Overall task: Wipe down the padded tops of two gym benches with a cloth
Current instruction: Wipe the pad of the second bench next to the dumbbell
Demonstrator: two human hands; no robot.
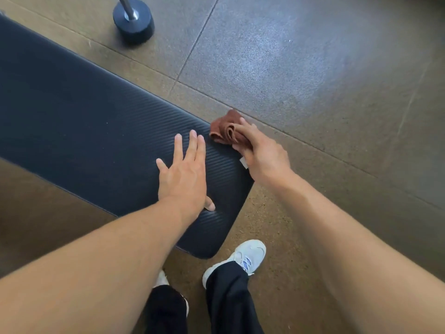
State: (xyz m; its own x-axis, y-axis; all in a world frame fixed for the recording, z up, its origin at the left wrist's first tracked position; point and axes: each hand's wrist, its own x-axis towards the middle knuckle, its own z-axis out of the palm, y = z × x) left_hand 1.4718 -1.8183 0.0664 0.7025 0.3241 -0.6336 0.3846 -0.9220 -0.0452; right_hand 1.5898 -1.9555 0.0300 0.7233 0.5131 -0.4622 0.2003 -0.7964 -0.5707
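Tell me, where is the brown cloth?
The cloth is in the right hand, at the bench pad's right edge, just right of the flat left hand.

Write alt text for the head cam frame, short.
Seen from above, a person's right hand grips a bunched brown cloth at the right edge of a dark ribbed bench pad, while the left hand rests flat on the pad with fingers straight. A dumbbell lies on the speckled floor beyond, and white sneakers show below.
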